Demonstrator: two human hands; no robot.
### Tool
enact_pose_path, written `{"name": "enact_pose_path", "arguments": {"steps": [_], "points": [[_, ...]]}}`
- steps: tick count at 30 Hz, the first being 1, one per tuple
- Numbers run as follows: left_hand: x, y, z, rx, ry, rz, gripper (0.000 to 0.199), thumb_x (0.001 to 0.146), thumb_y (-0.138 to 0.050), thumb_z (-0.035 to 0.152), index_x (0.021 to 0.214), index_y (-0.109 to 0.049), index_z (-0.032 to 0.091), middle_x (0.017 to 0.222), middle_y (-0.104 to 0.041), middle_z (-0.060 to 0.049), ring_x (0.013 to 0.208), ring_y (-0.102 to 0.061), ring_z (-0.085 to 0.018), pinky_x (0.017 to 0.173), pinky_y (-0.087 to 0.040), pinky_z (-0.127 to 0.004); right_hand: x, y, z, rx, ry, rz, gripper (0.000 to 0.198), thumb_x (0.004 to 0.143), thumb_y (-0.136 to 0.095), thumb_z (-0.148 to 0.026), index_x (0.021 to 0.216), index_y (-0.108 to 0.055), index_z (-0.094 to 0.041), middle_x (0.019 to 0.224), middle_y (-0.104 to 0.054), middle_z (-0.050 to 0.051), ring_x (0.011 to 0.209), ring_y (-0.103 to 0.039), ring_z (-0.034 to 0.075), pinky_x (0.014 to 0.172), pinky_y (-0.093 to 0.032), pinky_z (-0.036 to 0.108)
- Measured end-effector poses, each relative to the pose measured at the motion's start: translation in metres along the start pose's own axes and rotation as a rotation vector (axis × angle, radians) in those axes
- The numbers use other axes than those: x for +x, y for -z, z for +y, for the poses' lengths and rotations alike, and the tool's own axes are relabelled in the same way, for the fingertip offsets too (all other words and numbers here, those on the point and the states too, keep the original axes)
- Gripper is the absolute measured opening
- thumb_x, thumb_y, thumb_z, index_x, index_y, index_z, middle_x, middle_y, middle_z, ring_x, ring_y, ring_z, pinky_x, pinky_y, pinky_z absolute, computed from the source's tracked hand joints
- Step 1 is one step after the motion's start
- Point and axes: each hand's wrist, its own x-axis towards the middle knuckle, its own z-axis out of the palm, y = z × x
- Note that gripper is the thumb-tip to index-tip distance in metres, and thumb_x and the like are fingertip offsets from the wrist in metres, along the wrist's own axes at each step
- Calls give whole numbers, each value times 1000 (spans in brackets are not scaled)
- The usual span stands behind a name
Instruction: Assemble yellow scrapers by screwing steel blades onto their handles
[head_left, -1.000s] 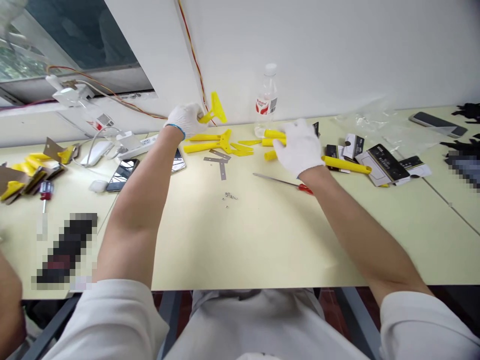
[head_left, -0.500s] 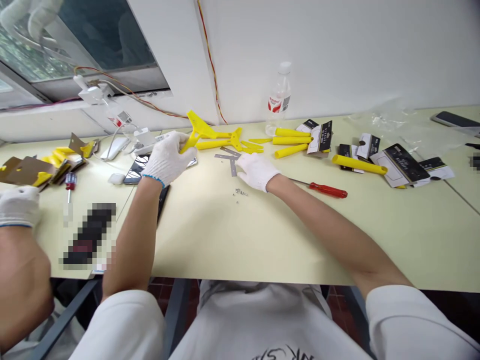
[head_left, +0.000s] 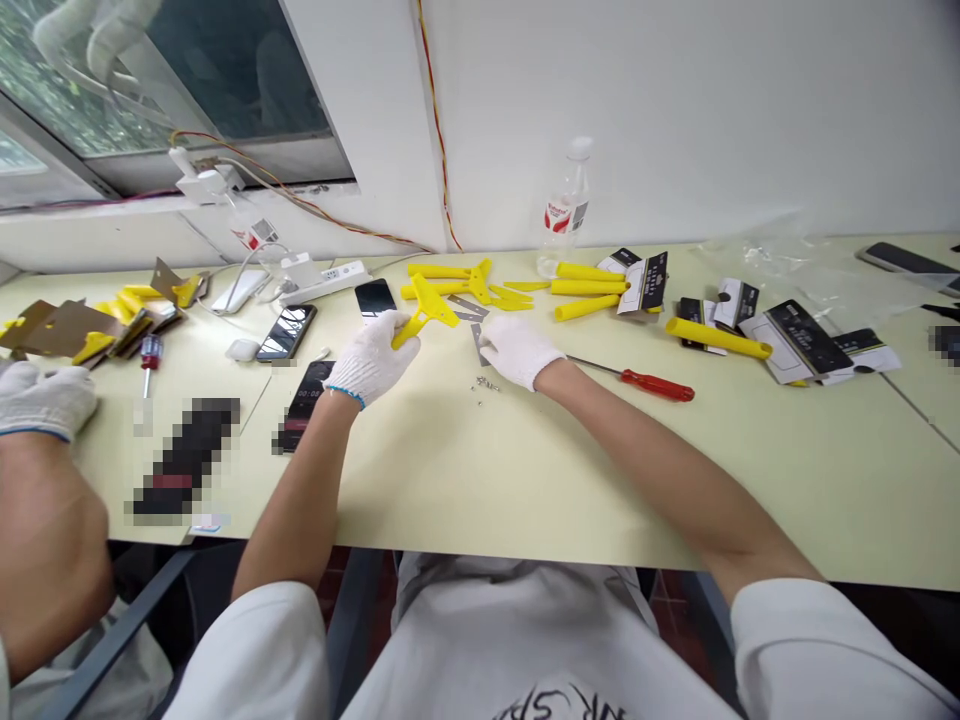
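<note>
My left hand, in a white knit glove, is closed around the handle of a yellow scraper, its wide head raised to the right. My right hand, gloved too, is low over the table with its fingers drawn together at a flat grey metal blade. More grey blades lie just behind its fingertips. Several small screws are loose on the table in front of that hand. Behind both hands lie other yellow scraper handles and loose yellow pieces.
A red screwdriver lies right of my right hand. Yellow handles with black-and-white cards and a water bottle are beyond. Phones and a power strip are left. A co-worker's gloved hand is at far left.
My left hand has brought the yellow scraper nearer and lower, toward my right hand, uncovering phones behind it. My right hand stays by the blades. The view has shifted slightly.
</note>
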Motion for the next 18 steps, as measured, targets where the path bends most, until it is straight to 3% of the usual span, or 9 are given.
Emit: {"name": "enact_pose_path", "arguments": {"steps": [2, 5, 11, 18], "points": [[2, -5, -4, 2, -22, 14, 45, 102, -65, 43, 143, -73, 27, 134, -79, -10, 123, -75, -34, 107, -59, -44, 5, 3, -4, 7, -154, 48, 46, 118, -58, -38, 146, -78, -6, 148, -74, 29, 137, -71, 40, 118, -55, 48], [5, -13, -10, -9, -63, 39, 42, 100, -66, 47, 139, -75, 32, 129, -80, -9, 120, -75, -38, 106, -61, -48, 15, 6, -13, 69, -277, -4, 61, 113, -70, -51, 150, -75, -3, 151, -71, 34, 139, -72, 44, 117, -58, 51], [10, -20, -17, -19, -98, 32, 42, 98, -66, 50, 135, -77, 35, 125, -81, -9, 120, -76, -40, 108, -62, -53, 35, 5, -21, 167, -243, -106, 40, 103, -81, -23, 140, -85, -8, 136, -82, 29, 127, -82, 43, 111, -66, 47], [9, -17, -18, -6, -76, 40, 43, 99, -65, 52, 135, -77, 34, 127, -81, -11, 120, -76, -41, 106, -62, -54, 41, 5, -23, 151, -246, -116, 46, 95, -80, -9, 140, -83, -2, 143, -78, 33, 133, -78, 48, 113, -65, 53]]}}
